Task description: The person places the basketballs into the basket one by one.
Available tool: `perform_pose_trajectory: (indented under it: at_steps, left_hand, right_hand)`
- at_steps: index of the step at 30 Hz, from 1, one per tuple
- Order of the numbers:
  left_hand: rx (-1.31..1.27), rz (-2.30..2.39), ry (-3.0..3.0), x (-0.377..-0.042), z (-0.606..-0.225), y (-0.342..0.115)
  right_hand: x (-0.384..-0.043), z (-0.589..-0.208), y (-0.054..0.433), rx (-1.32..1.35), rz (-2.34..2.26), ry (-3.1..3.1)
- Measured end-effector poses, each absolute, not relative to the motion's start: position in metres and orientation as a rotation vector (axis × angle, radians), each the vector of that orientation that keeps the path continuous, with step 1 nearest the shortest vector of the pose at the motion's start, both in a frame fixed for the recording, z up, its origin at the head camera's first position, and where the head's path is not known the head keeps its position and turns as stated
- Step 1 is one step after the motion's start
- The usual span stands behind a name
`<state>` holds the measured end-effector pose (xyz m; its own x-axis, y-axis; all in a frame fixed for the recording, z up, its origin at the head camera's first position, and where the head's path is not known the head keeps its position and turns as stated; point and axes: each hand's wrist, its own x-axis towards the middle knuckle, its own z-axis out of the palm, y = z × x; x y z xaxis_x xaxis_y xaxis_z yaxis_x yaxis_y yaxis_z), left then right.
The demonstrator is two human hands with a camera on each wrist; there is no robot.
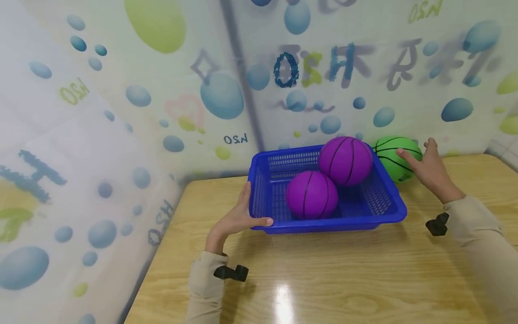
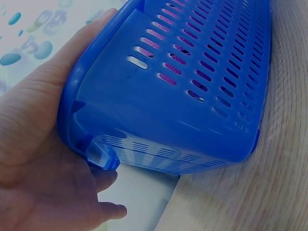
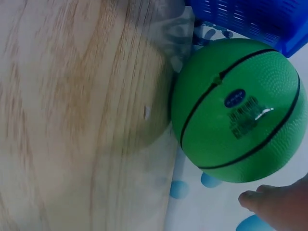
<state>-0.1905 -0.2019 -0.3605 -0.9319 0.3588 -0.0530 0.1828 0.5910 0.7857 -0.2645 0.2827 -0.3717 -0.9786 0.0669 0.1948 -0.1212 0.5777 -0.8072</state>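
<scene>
A blue plastic basket (image 1: 323, 225) with slotted walls stands on the wooden table and holds two purple balls, one nearer the front (image 1: 311, 195), the other toward the back right (image 1: 346, 161). My left hand (image 1: 234, 218) grips the basket's front left corner, its thumb along the front rim and its fingers at the left side. Behind the right end of the basket sits a green ball (image 1: 398, 157) with black lines. My right hand (image 1: 435, 173) is at the ball's right side with fingers spread; its thumb overlaps the ball in the head view.
The wooden table (image 1: 323, 274) reaches back to a wall (image 1: 259, 121) covered in blue and green drop prints. Another printed wall (image 1: 101, 180) runs along the left. A black wrist device (image 1: 231, 272) is worn on the left arm.
</scene>
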Motion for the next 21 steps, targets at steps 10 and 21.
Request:
perform_pose_trajectory:
  at_steps: [10, 21]
  left_hand:
    - [0.452, 1.263, 2.605, -0.190, -0.362, -0.202]
    - [0.437, 1.240, 2.615, -0.191, -0.361, -0.202]
  right_hand:
    - [-0.273, -0.377, 0.275, 0.002, 1.316, -2.652]
    - [-0.283, -0.385, 0.271, -0.096, 1.249, -2.629]
